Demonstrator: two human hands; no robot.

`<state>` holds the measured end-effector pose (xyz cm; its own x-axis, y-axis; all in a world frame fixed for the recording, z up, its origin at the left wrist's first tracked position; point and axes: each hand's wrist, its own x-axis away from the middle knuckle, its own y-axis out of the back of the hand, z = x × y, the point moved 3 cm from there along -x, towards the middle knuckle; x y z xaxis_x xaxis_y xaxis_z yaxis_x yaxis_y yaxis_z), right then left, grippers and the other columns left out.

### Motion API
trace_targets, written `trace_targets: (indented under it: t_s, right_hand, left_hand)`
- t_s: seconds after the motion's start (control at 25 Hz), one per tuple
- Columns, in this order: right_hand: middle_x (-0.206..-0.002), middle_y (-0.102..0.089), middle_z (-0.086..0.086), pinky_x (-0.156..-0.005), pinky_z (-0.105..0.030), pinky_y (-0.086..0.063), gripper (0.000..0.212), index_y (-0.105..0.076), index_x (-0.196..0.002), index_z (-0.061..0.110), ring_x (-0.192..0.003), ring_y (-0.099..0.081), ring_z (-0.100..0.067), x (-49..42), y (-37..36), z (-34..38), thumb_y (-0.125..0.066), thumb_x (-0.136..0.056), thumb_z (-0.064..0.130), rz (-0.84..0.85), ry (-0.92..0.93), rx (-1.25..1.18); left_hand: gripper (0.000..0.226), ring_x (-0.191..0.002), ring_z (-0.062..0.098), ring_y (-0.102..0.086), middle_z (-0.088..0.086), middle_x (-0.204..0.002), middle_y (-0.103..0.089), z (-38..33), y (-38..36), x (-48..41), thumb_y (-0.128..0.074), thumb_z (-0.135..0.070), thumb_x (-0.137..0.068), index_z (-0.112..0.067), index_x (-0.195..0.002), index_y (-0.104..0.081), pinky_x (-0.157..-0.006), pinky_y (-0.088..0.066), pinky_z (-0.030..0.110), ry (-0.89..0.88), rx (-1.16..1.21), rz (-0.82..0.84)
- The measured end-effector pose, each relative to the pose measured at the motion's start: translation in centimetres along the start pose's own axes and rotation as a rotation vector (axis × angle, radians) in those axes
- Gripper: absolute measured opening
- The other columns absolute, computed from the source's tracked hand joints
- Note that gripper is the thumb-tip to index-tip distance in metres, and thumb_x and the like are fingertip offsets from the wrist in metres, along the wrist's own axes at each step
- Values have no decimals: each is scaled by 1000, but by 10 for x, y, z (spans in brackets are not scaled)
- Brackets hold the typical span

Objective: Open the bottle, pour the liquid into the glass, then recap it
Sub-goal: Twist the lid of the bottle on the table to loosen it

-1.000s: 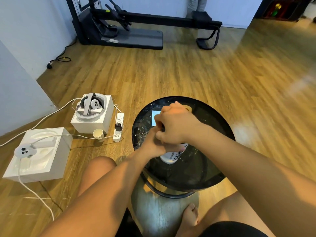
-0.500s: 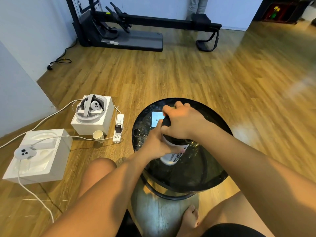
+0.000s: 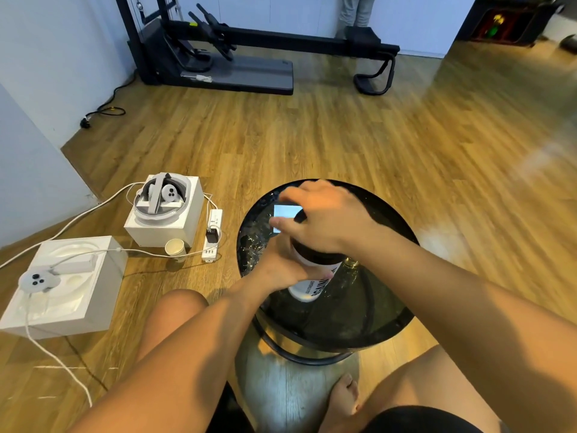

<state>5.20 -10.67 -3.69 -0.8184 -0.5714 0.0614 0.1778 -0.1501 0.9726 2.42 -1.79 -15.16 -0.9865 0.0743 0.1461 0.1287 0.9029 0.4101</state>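
A white bottle (image 3: 312, 287) with dark lettering and a wide black cap (image 3: 315, 256) stands upright on the round black glass table (image 3: 390, 323). My left hand (image 3: 281, 267) is wrapped around the bottle's body from the left. My right hand (image 3: 324, 214) lies over the top of the cap, fingers spread down around it. Only a sliver of the clear glass (image 3: 352, 263) shows just right of the bottle, under my right forearm. The bottle's mouth is hidden by the cap and hand.
A small lit screen (image 3: 282, 214) lies on the table beyond the bottle. Left on the floor: two white boxes, one with a headset (image 3: 162, 210), one with a controller (image 3: 39, 281), a paper cup (image 3: 175, 246), a power strip (image 3: 214, 235), cables. A treadmill (image 3: 249, 67) stands far back.
My right hand has gone from a tight fist over the bottle top to a looser, spread grip turned on the cap, and the black cap now shows beneath it. My left hand keeps its hold.
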Motion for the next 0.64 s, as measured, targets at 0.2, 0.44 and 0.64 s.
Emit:
trace_targets:
  t_s: [0.2,0.44,0.64]
  right_hand:
    - [-131,-56,-11,-98,-45,-39,48,-54,-132,25,-125,-45,-34,-4,-5,-5,-42,-94,53,181,-188,196]
    - [-78,-64,6,-85,-30,-51,19,-69,-95,20,-87,-59,-18,11,-11,22,-59,-80,26,-18,163,-282]
    - [-134,-58,-6,-101,-44,-42,48,-57,-134,25,-127,-48,-28,-2,1,-8,-45,-97,53,-73,-176,81]
  left_hand:
    - [92,-100,4,-65,-13,-105,-68,5,1,-3,-97,-43,-44,-23,-122,-53,-80,-53,23,46,-7,-11]
    - [78,-120,19,-53,4,-132,-52,30,2,2,-76,-2,-83,-6,-149,-35,-66,-35,1,201,1,79]
    - [84,-95,2,-62,-21,-100,-62,1,0,-3,-98,-35,-52,-26,-122,-53,-69,-45,9,22,-8,1]
